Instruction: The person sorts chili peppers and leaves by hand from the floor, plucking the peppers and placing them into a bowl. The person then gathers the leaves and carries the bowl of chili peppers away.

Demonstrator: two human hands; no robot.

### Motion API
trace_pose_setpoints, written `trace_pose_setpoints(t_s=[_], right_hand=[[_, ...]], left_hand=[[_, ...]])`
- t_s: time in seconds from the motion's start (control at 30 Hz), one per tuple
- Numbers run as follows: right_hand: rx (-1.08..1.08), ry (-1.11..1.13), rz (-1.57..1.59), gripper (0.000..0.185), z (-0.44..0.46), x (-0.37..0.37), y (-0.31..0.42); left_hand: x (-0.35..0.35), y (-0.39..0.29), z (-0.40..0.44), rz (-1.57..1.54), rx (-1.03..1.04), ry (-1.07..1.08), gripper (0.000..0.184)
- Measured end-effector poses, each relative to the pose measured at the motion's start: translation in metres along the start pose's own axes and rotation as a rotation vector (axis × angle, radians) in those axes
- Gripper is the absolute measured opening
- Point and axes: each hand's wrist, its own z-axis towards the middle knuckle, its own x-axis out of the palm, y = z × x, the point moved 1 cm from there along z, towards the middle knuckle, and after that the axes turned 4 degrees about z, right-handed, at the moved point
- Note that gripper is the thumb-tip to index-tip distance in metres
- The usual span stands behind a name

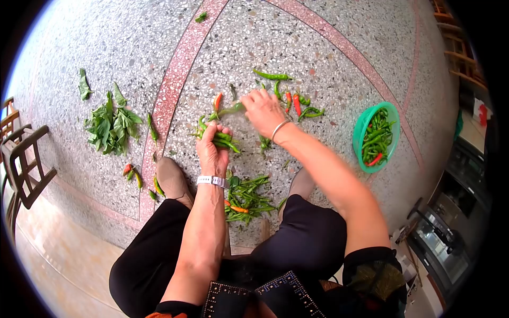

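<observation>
Several green peppers [225, 142] are bunched in my left hand [213, 146], its fingers wrapped round them, with a white band on the wrist. Just up and to the right, my right hand [263, 111] has its fingers pressed together at the end of a blurred green pepper [232, 109], whose other end lies near my left thumb. A red-tipped pepper [217, 100] shows above my left hand. More green and red peppers [296, 104] lie on the floor beyond my right hand. Between my feet is a pile of thin green stems [249, 197] with an orange pepper on it.
A green basket [358, 139] of peppers stands on the speckled floor [328, 79] at the right. Green leaves [111, 126] are heaped at the left, with a few loose peppers near my left shoe [172, 179]. A wooden chair [26, 164] is at the far left.
</observation>
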Motion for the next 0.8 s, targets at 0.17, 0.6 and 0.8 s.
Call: trace_pose_setpoints(t_s=[0.17,0.6,0.8], right_hand=[[-0.040,0.050,0.052,0.019,-0.005,0.005,-0.007],[0.288,-0.073,-0.038,0.019,0.026,-0.034,-0.085],[0.147,0.152,0.256,0.014,-0.002,-0.042,-0.046]], left_hand=[[0.001,-0.003,-0.002,0.014,-0.039,-0.019,0.011],[0.001,-0.005,-0.001,0.049,-0.027,0.035,0.010],[-0.001,-0.003,-0.001,0.083,-0.038,0.055,0.011]])
